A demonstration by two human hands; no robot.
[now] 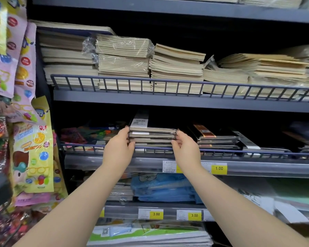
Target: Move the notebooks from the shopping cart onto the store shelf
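Observation:
A small stack of black-covered notebooks (151, 134) with cream page edges sits on the middle store shelf (239, 166), just behind its wire front rail (221, 152). My left hand (120, 146) grips the stack's left end, fingers curled around the edges. My right hand (183, 144) grips the right end the same way. A barcode label shows on the top cover. The shopping cart is out of view.
More dark notebooks (219, 138) lie to the right on the same shelf, colourful packs (89, 134) to the left. Cream notebook stacks (123, 61) fill the shelf above. Blue items (162, 189) sit below. Snack bags (32, 154) hang at the left.

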